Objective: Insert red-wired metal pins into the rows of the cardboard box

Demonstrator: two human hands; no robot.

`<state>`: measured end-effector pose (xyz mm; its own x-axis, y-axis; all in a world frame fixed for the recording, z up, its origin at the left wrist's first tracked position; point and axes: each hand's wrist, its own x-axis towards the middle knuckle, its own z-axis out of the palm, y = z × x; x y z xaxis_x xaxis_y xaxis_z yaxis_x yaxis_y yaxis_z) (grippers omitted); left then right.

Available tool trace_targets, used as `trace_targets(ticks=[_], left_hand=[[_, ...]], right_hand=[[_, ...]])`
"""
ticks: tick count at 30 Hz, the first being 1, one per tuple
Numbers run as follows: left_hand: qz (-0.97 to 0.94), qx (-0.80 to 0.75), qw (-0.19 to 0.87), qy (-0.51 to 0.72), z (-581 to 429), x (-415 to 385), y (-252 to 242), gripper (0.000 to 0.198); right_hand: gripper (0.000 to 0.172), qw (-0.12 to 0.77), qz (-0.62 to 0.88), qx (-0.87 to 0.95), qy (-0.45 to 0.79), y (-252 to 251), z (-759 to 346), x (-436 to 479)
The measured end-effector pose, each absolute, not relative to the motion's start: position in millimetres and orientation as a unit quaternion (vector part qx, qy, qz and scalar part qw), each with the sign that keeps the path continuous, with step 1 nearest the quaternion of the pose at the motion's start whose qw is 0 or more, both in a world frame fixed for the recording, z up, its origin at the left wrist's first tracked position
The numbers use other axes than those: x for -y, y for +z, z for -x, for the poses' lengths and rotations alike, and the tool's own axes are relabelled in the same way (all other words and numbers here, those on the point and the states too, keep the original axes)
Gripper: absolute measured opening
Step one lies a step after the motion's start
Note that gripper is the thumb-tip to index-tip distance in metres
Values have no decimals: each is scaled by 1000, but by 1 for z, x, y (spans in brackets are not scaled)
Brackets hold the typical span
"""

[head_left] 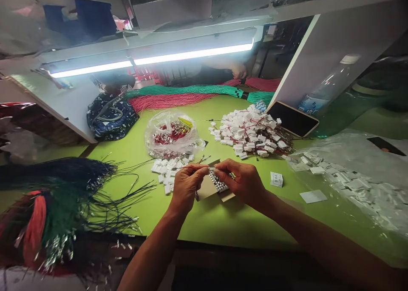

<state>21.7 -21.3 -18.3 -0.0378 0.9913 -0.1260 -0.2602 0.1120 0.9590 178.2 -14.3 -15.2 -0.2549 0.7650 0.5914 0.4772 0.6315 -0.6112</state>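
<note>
My left hand (188, 184) is closed in a pinch, with thin red wires (190, 166) between thumb and forefinger. Close beside it, my right hand (245, 181) pinches a small whitish piece (211, 169) that lies between the fingertips of both hands. Its exact kind is too small to make out. Under the hands stands an open cardboard box (208, 188) with rows of small white-topped cylinders, partly covered by my right hand. Just behind my left hand lies a loose pile of white plastic connector housings (166, 172).
A clear bag (153, 133) holds red wires. Behind sit a heap of white connectors with wires (248, 131), a phone (293, 119) and a bottle (331, 87). Dark wires (95, 172) spread at left; a bag of white housings (350, 180) lies right. Another person's hand (239, 69) shows beyond.
</note>
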Motion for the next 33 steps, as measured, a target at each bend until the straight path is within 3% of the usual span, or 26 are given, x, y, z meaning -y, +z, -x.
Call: trace_targets(ticks=[4,10,13,18,22,26,29,33], left_hand=[[-371,-476,577,551,-25,22,-19,27],[-338,-427,669,505,-12,16,-7,40],[-337,-407,687,499,-1,17,1,31],[-330,-337,715,515,8,21,10,24],[-321,-338,728,503,4,19,9,33],[-337,-355,714,501,3,16,7,36],[-344,-379,702,495,4,15,6,37],[-359,-428,664,497,2,13,1,38]], right_hand=[[16,461,399,778,151,-16,-177,15],[12,478,419,722,272,-2,-200,-4],[16,480,441,697,298,-1,-218,-24],[13,370,458,776,224,-15,-224,-53],[17,259,458,836,158,-31,-202,-68],[28,240,473,839,121,-35,-194,-69],[22,221,472,850,76,-30,-200,-52],[17,96,418,903,14,-27,-199,-18]])
